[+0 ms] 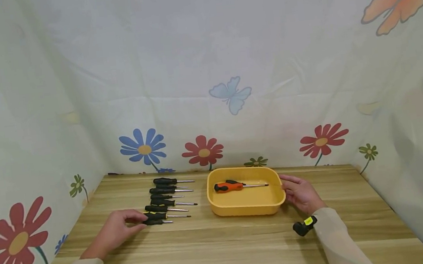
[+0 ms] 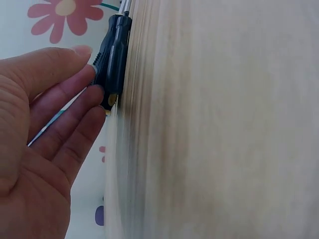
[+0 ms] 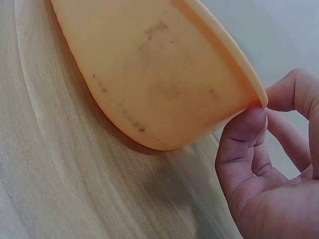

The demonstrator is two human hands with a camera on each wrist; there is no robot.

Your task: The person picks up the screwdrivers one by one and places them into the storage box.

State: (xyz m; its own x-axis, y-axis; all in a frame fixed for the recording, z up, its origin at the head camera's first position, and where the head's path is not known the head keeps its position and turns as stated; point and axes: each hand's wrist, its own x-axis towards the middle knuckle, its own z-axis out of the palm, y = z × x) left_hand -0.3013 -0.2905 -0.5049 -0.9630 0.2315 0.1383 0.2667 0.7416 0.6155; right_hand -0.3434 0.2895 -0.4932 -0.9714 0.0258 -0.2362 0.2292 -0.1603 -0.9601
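The left hand (image 1: 115,232) touches with nearly straight fingers the black-handled screwdriver (image 1: 158,221) just beyond its fingertips. The right hand (image 1: 300,193) pinches the rim of the yellow plastic tray (image 1: 247,206) beside its thumb.

No text, label, brand or number can be read on anything in these views.
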